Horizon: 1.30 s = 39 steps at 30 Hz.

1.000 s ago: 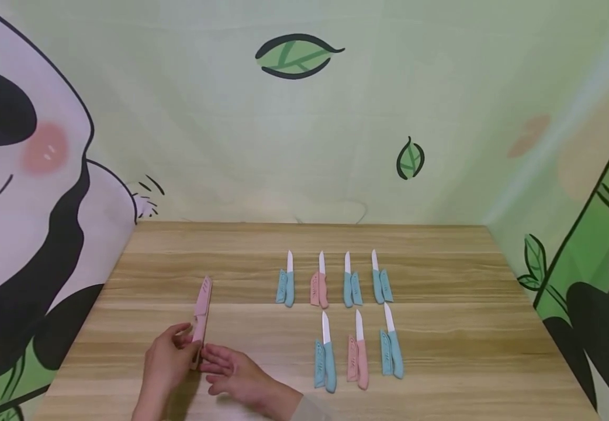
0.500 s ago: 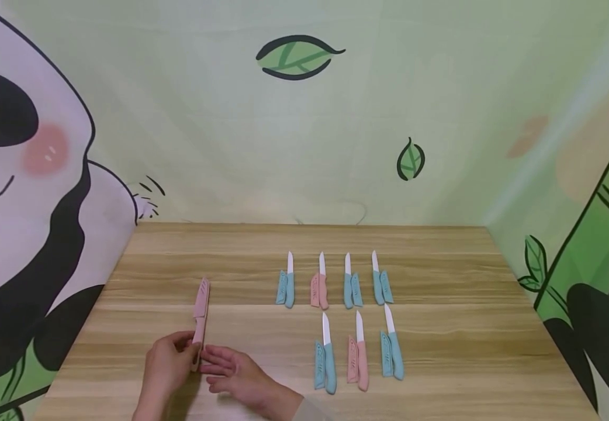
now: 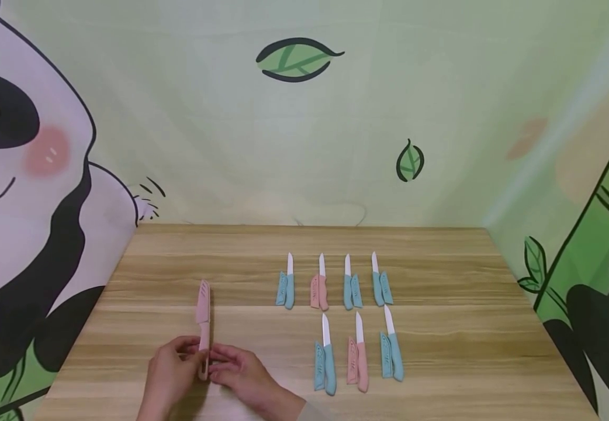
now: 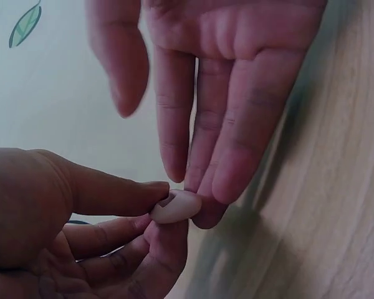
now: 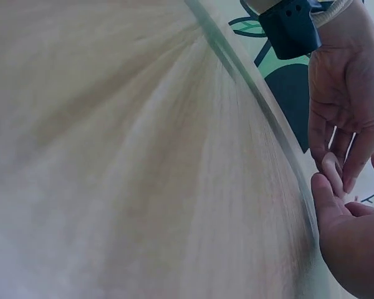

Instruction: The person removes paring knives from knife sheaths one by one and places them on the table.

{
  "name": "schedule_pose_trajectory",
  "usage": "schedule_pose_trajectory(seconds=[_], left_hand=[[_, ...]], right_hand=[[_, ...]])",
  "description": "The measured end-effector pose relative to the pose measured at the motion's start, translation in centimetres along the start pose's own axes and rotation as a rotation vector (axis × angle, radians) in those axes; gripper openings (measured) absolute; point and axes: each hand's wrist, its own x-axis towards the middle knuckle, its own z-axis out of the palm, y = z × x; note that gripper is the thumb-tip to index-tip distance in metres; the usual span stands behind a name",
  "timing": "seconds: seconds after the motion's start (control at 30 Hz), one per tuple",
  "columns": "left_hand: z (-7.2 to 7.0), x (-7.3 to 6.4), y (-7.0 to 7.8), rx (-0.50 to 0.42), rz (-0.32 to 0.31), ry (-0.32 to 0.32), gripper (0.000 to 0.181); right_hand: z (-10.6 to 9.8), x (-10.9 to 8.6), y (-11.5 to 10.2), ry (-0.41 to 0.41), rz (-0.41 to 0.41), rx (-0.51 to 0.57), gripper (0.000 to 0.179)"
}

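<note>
In the head view, a pink knife [image 3: 204,336] points away from me at the left of the table, its blade covered by a pink slotted sheath [image 3: 204,302]. My left hand [image 3: 170,371] pinches the handle near its butt between thumb and fingers. The left wrist view shows the handle's pale rounded end [image 4: 176,207] in that grip. From the right side, my right hand [image 3: 249,374] touches the handle with extended fingertips. Its thumb [image 4: 128,78] stands apart from the handle in the left wrist view. The blade itself is hidden.
On the wooden table [image 3: 441,263], several unsheathed knives lie in two rows, each beside its sheath. Most are blue, like the near blue knife [image 3: 329,365]; two are pink, including the near pink knife [image 3: 362,362]. A green printed backdrop [image 3: 204,117] stands behind.
The sheathed knife has turned so its sheath faces up more squarely and points straighter away. It has come slightly nearer, and both hands have shifted a little right.
</note>
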Motion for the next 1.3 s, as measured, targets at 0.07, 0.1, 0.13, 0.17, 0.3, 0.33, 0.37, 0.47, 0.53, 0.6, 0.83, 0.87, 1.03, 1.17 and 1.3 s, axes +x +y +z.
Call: schedule_pose_trajectory(seconds=[0.07,0.1,0.13,0.17,0.3,0.33,0.37,0.47,0.53,0.6,0.83,0.87,1.03,1.17,1.3], left_hand=[[0.1,-0.2,0.2,-0.006,0.009,-0.005,0.031],[0.1,-0.3,0.3,-0.014,0.011,-0.01,0.031],[0.1,-0.3,0.4,-0.023,0.012,-0.015,0.031],[0.2,-0.4,0.5,-0.033,0.013,-0.02,0.032],[0.5,-0.6,0.9,-0.069,0.009,-0.036,0.031],[0.5,-0.6,0.9,-0.072,0.005,-0.039,0.032],[0.6,-0.7,1.0,-0.075,0.001,-0.042,0.032],[0.7,-0.8,1.1,-0.084,0.0,-0.055,0.034],[0.8,-0.8,1.2,-0.091,0.005,-0.064,0.036],[0.9,-0.9,1.3,-0.101,0.013,-0.071,0.038],[1.4,-1.1,1.7,-0.16,0.027,-0.113,0.047],[1.5,-1.2,1.7,-0.172,0.028,-0.122,0.049],[1.8,-1.4,2.1,-0.237,0.015,-0.158,0.054],[2.1,-1.6,2.5,-0.296,0.013,-0.177,0.054],[2.3,-1.8,2.9,-0.355,0.002,-0.191,0.052]], right_hand=[[-0.1,0.0,0.0,0.016,-0.009,-0.003,0.053],[-0.2,-0.1,0.0,0.024,-0.007,-0.001,0.052],[-0.2,-0.1,0.1,0.03,-0.009,-0.002,0.052],[-0.3,-0.1,0.1,0.034,-0.01,0.001,0.051],[-0.6,-0.2,0.1,0.051,0.002,0.037,0.05],[-0.6,-0.2,0.0,0.054,0.006,0.048,0.049],[-0.7,-0.2,0.0,0.058,0.011,0.057,0.049],[-0.8,-0.3,0.0,0.073,0.015,0.068,0.047],[-0.9,-0.4,-0.1,0.081,0.018,0.07,0.046],[-1.0,-0.4,-0.1,0.089,0.016,0.068,0.044],[-1.5,-0.6,-0.4,0.113,0.02,0.05,0.041],[-1.6,-0.6,-0.4,0.116,0.016,0.043,0.04],[-2.0,-0.9,-0.8,0.134,0.018,0.028,0.036],[-2.5,-1.2,-1.0,0.141,0.003,0.041,0.035],[-2.9,-1.4,-1.3,0.138,-0.005,0.033,0.038]])
